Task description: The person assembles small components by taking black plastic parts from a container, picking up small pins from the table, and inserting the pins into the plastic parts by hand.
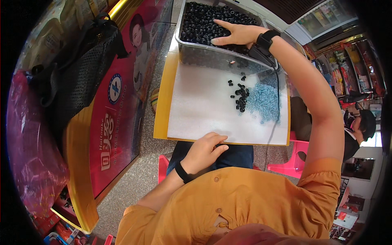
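My right hand (240, 35) reaches over a clear plastic bin (200, 55) at the far side. Its thumb and forefinger are spread, touching the heap of small black ring-like pieces (200, 18) inside; the other fingers are partly hidden. My left hand (203, 152) rests at the near edge of a white sheet (196, 102), thumb and fingers apart, holding nothing. On the sheet lies a loose cluster of black pieces (241, 100). Just right of them a patch of tiny light-blue pieces (263, 102), perhaps beads, is spread out.
The sheet lies on a yellow board (161, 110). A dark cable (279, 90) hangs from a black device (261, 56) at the bin's rim. A pink counter panel (118, 122) stands left. Another person (361, 126) sits at right, near a pink stool (292, 161).
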The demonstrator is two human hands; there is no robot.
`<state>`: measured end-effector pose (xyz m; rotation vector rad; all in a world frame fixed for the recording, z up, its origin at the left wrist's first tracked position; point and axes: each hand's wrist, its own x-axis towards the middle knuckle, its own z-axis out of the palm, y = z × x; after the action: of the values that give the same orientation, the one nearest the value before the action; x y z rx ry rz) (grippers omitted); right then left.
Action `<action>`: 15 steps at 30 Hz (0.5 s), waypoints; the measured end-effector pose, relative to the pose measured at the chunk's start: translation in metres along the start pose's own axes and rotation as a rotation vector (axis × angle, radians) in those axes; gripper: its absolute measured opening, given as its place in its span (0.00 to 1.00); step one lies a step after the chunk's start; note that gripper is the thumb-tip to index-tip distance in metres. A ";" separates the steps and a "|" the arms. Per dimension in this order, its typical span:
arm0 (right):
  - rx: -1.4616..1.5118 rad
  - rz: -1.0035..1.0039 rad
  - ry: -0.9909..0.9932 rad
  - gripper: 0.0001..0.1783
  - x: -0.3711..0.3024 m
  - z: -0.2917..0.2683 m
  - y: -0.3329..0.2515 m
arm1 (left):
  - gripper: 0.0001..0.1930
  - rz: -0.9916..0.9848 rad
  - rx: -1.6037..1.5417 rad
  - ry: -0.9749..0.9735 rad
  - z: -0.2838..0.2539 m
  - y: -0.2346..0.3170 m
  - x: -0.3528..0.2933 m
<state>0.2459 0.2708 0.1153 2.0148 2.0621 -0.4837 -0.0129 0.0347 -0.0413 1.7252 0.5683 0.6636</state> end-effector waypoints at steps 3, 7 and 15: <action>-0.035 -0.113 0.070 0.48 0.015 0.012 0.019 | 0.16 0.006 -0.024 0.000 -0.001 0.002 0.006; -0.010 -0.219 0.038 0.38 0.013 0.010 0.023 | 0.16 -0.001 -0.026 -0.026 -0.002 -0.001 0.003; 0.266 -0.051 -0.018 0.14 0.000 0.004 0.022 | 0.16 -0.003 -0.015 -0.031 -0.002 0.001 -0.001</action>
<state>0.2674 0.2692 0.1101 2.0920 2.1400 -0.8215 -0.0147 0.0356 -0.0403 1.7178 0.5428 0.6367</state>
